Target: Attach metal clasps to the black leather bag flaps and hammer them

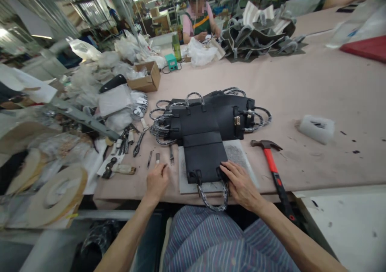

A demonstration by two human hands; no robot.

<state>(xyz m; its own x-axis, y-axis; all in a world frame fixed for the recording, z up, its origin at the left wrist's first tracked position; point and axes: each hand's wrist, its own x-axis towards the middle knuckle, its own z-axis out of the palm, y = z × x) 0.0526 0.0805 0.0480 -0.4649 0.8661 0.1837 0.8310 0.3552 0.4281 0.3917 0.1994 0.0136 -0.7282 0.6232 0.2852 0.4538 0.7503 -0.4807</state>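
A flat black leather-like panel (202,155) is touched at its near right corner by the right hand (243,185), fingers extended; the left hand (157,181) is curled narrow, whether holding anything unclear.

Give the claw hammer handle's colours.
Red and black: the claw hammer handle is red in its upper part, black with red accents below. Best seen in the head view.
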